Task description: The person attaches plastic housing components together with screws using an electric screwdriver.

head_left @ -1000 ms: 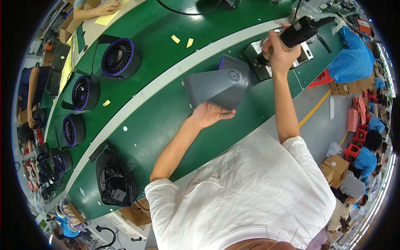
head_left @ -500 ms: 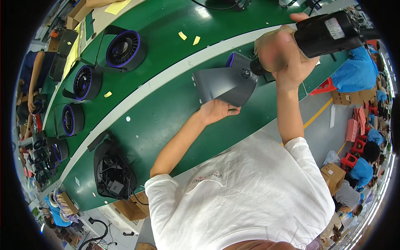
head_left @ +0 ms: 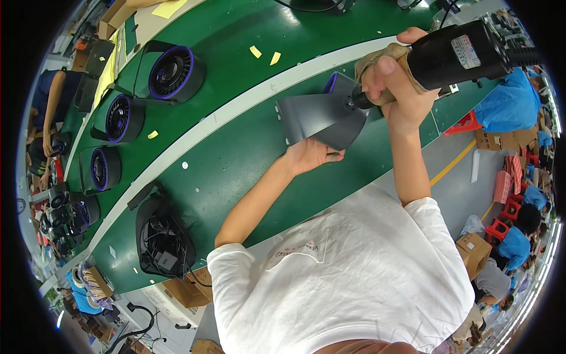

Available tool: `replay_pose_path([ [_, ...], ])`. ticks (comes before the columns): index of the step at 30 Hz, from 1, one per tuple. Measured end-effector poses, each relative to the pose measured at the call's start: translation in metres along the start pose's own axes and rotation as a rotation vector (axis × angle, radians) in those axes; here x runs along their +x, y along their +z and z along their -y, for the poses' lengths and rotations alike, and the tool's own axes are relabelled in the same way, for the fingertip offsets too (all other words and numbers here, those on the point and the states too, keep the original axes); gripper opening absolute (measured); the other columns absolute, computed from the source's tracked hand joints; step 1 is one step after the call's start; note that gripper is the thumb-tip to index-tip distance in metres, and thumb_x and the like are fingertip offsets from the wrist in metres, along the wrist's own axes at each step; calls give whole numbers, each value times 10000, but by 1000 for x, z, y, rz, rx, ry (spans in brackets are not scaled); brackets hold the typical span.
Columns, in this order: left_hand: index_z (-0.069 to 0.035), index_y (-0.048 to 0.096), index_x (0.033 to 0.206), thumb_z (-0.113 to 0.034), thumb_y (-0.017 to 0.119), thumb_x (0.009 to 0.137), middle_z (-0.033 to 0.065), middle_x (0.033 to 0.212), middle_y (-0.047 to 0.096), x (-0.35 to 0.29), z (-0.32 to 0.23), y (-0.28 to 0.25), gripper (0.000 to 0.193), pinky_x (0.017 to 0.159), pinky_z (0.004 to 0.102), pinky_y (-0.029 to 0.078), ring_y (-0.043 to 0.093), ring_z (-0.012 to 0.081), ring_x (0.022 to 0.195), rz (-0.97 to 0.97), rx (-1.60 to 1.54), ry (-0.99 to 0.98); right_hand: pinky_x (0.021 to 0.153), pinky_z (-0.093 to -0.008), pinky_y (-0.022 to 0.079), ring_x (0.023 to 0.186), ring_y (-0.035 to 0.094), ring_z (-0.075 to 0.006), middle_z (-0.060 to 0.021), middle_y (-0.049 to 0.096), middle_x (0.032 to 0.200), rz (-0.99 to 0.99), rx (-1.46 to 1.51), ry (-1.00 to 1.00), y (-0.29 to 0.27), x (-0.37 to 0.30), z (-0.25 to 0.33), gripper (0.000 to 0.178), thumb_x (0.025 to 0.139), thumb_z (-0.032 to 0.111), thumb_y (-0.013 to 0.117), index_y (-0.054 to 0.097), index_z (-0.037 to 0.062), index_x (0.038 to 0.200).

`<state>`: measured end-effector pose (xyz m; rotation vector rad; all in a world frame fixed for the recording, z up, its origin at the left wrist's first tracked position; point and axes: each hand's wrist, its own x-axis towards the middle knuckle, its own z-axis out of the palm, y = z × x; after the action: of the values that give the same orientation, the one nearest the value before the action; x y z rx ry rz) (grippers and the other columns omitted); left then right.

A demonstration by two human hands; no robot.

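A white label with fine dark print, too small to read, sits on the barrel of a black power driver at the upper right of the frame. Small print also shows above the chest pocket of the white shirt. The right hand is wrapped firmly around the driver's front, where a wrinkled tan covering bunches under the fingers. Its narrow nose meets the grey housing, right of centre: a smooth, matt, curved shell with a purple-edged part at its top. The left hand grips the housing's lower edge, some fingers hidden beneath.

Round fans with purple rims and black brackets line the upper left. The green bench is glossy; a pale strip curves across it above the housing. Bare green surface stretches between the left forearm and a black bag at lower left. The bench's near edge slants up rightward, below the housing.
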<state>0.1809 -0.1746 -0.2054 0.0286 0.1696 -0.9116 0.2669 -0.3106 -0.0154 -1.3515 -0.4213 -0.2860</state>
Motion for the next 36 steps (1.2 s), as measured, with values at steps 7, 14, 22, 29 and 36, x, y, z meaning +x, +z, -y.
replay_pose_path([
  [7,-49,394,1312,-553,351,902,181,1252,494,-5,-30,40,651,884,455,474,534,366,1065,-215,84,-50,444,-309,426,417,443,-163,-57,432,559,-64,170,23,-25,-4,-2,355,801,62,596,415,12,1102],
  [14,-86,409,1313,-436,412,913,111,1254,505,-32,-169,51,532,867,437,493,573,256,1054,-832,1437,485,440,-307,420,417,445,-161,-54,431,555,-240,240,17,-76,-19,-32,345,819,87,597,427,-6,1104],
  [22,-22,556,1116,-269,464,909,134,1010,632,-67,-384,107,335,760,368,513,639,258,853,-1305,1804,661,438,-268,409,409,467,-141,-56,477,530,-135,136,170,-108,-44,-68,416,810,111,622,403,-79,1109],
  [29,-187,515,1229,-221,611,796,168,1281,422,158,-262,150,445,946,401,407,471,335,1149,-835,2798,913,423,-266,406,400,463,-141,-55,478,530,-159,166,132,-122,-56,-77,458,799,144,650,396,-86,1104],
  [36,-105,497,1202,-173,614,755,216,1189,475,190,-333,84,467,906,407,417,507,356,1087,-732,2474,1296,410,-270,405,384,443,-143,-54,453,525,-112,230,108,-115,-57,-85,463,794,159,664,396,-66,1097],
])
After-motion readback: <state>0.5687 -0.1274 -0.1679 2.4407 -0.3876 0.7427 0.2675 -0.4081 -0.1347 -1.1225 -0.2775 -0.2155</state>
